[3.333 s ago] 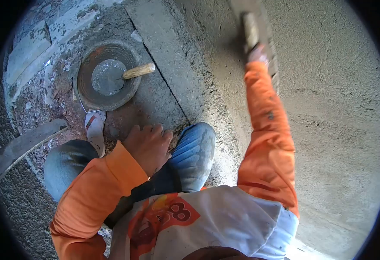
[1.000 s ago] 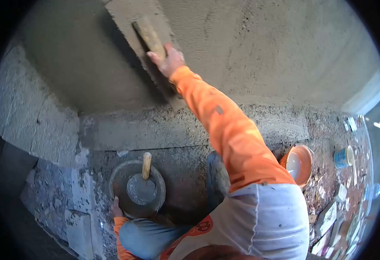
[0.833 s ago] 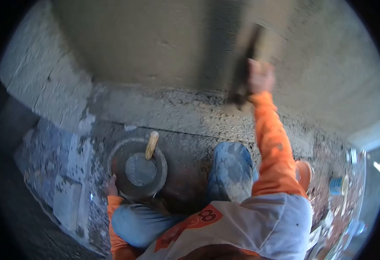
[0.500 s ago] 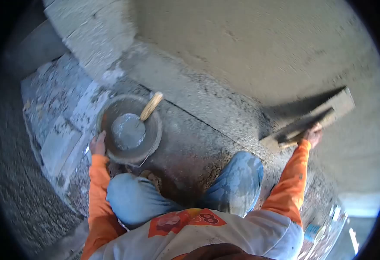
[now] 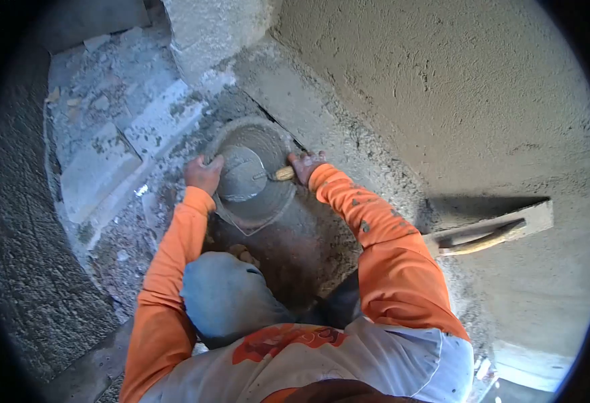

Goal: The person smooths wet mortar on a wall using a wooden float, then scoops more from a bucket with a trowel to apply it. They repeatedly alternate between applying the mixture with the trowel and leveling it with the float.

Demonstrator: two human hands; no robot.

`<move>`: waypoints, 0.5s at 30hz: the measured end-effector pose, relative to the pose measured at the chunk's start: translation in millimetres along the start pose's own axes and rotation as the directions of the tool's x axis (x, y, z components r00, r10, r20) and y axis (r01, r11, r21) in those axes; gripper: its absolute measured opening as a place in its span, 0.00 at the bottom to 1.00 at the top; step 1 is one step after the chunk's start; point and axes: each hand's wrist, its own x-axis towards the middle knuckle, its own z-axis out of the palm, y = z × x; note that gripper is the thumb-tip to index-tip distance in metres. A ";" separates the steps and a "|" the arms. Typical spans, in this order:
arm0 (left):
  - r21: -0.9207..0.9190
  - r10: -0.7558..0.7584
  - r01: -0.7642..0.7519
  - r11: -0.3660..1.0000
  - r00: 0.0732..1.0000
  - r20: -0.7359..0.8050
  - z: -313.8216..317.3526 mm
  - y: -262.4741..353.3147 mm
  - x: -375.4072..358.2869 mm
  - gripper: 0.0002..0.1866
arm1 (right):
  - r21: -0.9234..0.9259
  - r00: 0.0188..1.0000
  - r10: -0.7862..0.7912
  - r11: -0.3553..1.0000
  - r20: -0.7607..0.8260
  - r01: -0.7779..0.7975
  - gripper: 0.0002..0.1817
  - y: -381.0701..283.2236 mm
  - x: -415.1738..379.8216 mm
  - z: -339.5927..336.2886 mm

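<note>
A round mortar bucket [image 5: 283,201] with wet grey mix inside stands in front of my knees. My left hand [image 5: 203,173] is closed over its left rim, thumb toward the inside. My right hand [image 5: 306,166] is at the right rim, with its fingers curled at the edge. Right against that hand is the wooden handle [image 5: 283,174] of a trowel. The trowel's blade [image 5: 240,176] lies in the bucket, coated with mix. Off to the right, a long float [image 5: 493,232] with a wooden grip rests by the plastered wall, out of my hands.
A freshly plastered wall [image 5: 443,87] rises at the upper right. Broken slabs [image 5: 99,171] and rubble lie left of the bucket. A pale block [image 5: 218,33] stands at the top. My bent knee [image 5: 231,295] is close to the bucket's near side.
My right hand has let go of the float, left by the wall, and come over to the bucket's right rim. The trowel handle now points right rather than up. My view has turned.
</note>
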 end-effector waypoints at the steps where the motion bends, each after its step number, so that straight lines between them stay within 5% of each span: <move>1: 0.094 -0.035 0.029 0.995 0.997 0.062 -2.7 6.4 0.1 0.23 | 0.018 0.995 -0.030 0.999 0.094 0.028 0.31 -7.6 -5.3 -2.0; 3: 0.164 0.044 -0.049 0.985 0.998 0.037 3.9 16.9 1.9 0.23 | 0.202 0.958 -0.109 0.978 0.266 0.056 0.24 -27.3 -25.5 -5.9; 4: 0.258 0.130 -0.130 0.957 0.991 0.019 4.7 18.4 0.0 0.24 | 0.206 0.950 -0.112 0.977 0.291 0.052 0.24 -33.3 -32.8 -3.9; 6: 0.155 0.105 -0.116 0.981 0.992 0.076 5.1 22.9 -0.3 0.27 | 0.338 0.945 -0.056 0.939 0.324 -0.060 0.21 -41.4 -44.4 0.5; 7: 0.278 0.184 -0.179 0.944 0.983 0.007 14.9 5.1 5.6 0.28 | 0.343 0.927 -0.082 0.938 0.366 -0.052 0.21 -43.3 -56.2 -6.9; 8: 0.411 0.264 -0.225 0.883 0.964 -0.039 21.9 -16.6 7.1 0.29 | 0.267 0.979 -0.060 0.964 0.197 0.005 0.18 -38.0 -69.2 -20.5; 9: 0.350 0.165 -0.157 0.923 0.986 0.005 21.1 -19.4 8.0 0.27 | 0.185 0.998 -0.055 0.981 0.005 0.053 0.16 -22.9 -70.5 -26.8; 10: 0.283 0.086 -0.095 0.954 0.995 0.046 18.3 -9.6 10.4 0.26 | -0.045 0.967 0.076 0.995 -0.245 -0.090 0.15 17.3 -42.5 10.0; 12: 0.213 0.017 -0.049 0.976 0.989 0.150 8.5 25.5 2.1 0.24 | -0.241 0.969 0.029 0.966 -0.245 -0.090 0.17 -0.2 -59.6 -40.2; 15: 0.126 0.027 -0.058 0.990 0.971 0.237 21.3 44.8 -7.7 0.21 | -0.227 0.991 0.054 0.970 -0.122 -0.081 0.17 12.4 -30.9 -4.4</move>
